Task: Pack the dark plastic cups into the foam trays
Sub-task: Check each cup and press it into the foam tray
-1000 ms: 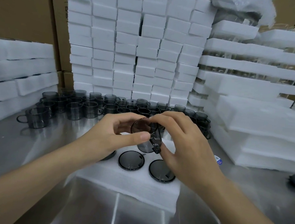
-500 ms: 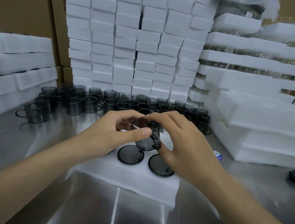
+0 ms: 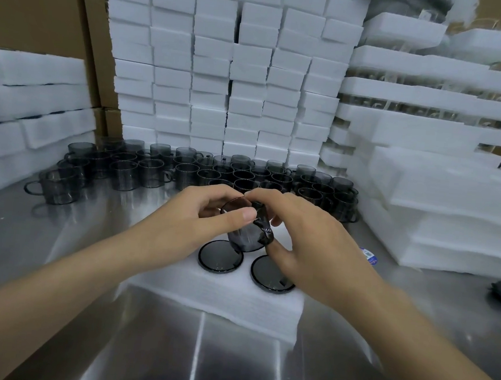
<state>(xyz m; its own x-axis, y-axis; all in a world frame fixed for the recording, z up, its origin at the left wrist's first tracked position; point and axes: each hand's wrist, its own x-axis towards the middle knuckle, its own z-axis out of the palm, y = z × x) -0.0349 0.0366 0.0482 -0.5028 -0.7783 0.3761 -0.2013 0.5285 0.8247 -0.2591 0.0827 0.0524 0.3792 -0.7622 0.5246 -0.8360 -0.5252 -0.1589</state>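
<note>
Gripped by both left hand (image 3: 208, 216) and right hand (image 3: 308, 242), the dark translucent plastic cup (image 3: 248, 234) has sunk slightly toward the white foam tray (image 3: 205, 294), behind two seated cups (image 3: 220, 256); insertion appears imminent.

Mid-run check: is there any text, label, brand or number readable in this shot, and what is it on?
Nothing is legible.
Small blue, white and green sticker on the steel table: print too small and blurred.
Brown cardboard box: dark printed marks, cut off, unreadable.
Held dark plastic cup, white foam tray: no marks visible.
</note>
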